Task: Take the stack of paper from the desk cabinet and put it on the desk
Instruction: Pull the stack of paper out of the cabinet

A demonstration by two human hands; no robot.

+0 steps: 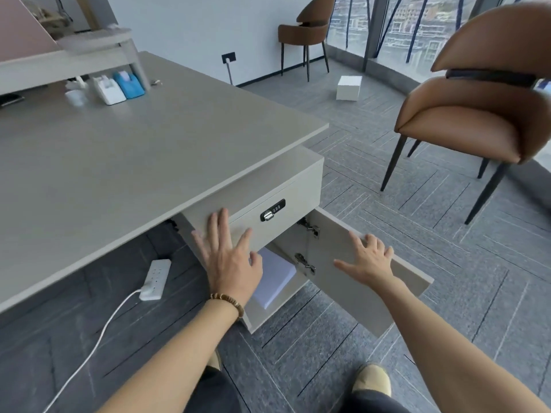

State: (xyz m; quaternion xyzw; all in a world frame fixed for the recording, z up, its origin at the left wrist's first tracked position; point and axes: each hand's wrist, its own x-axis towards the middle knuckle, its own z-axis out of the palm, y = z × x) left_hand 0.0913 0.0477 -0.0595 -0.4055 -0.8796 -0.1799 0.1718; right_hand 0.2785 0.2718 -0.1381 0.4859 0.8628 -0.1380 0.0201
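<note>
The stack of paper [272,277] lies inside the open desk cabinet [268,311], just behind the left hand [229,260] (fingers spread, holding nothing). The right hand [369,257], also open, rests on the cabinet door [351,281].

White paper stack [275,275]; grey desk [134,153]; brown chair [477,114].

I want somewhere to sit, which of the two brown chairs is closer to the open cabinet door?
The big brown chair at right, just beyond the cabinet door. The other chair stands far back by the wall and window.
</note>
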